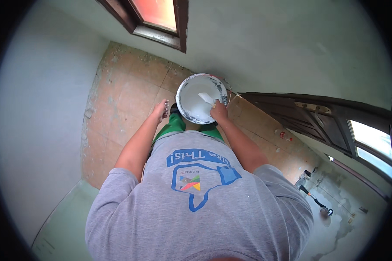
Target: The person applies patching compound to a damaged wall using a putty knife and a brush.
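A round white bucket (184, 115) stands on the floor just in front of my legs. Its rim is smeared with white and dark marks, and whitish paint shows inside. Over the bucket's right side, my right hand (219, 112) grips a paintbrush (206, 98). The brush is coated white and points to the upper left above the paint; the hand hides most of its handle. To the left of the bucket, my left hand (162, 110) hangs apart from it, fingers loosely bent and spotted with white. Nothing shows in that hand.
Stained tan tiles (128, 93) cover the floor beside pale walls (270, 48). A dark-framed window (161, 37) is above, and a dark wooden door (322, 119) stands at the right. Small red scraps (282, 135) and a black-handled tool (317, 201) are to the right.
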The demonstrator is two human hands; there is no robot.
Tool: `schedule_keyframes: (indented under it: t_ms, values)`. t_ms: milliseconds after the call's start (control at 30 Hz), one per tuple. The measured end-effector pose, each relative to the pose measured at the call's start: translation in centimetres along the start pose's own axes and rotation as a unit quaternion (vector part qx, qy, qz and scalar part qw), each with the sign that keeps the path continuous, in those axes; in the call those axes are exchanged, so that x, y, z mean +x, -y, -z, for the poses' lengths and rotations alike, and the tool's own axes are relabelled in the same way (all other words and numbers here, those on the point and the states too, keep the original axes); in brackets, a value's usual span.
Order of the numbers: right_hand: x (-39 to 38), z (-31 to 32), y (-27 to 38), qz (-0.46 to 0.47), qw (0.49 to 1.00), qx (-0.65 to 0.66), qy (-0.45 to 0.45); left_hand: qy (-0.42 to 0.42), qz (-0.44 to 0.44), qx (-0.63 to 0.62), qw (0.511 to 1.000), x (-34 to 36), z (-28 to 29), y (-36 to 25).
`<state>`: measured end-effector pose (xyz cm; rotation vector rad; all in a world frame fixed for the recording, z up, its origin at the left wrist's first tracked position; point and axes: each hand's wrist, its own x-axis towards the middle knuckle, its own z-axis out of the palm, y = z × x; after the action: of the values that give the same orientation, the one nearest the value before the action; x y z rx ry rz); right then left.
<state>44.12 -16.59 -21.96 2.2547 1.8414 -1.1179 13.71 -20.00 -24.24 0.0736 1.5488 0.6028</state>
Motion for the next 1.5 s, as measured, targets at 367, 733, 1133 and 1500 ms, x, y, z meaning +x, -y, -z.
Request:
schedule_keyframes:
  t_ms: [367,733,1133,1500]
  values:
    - [5.6,-6.8,-0.1,-0.016,0.971,-0.172,0.163,-0.216,0.03,0.088,0.972,2.4,11.3,9.7]
    - [7.4,-8.5,3.7,-0.003,0.95,-0.21,0.232,-0.149,-0.091,0.406,0.897,6.2,15.5,5.8]
    - [2.3,-6.8,5.6,-0.034,0.993,-0.083,0.071,-0.093,-0.099,0.386,0.913,11.3,14.8,0.1]
    - [-2.7,-4.1,-1.8,-0.071,0.994,-0.063,0.044,-0.097,-0.024,0.424,0.9,8.2,12.4,4.3]
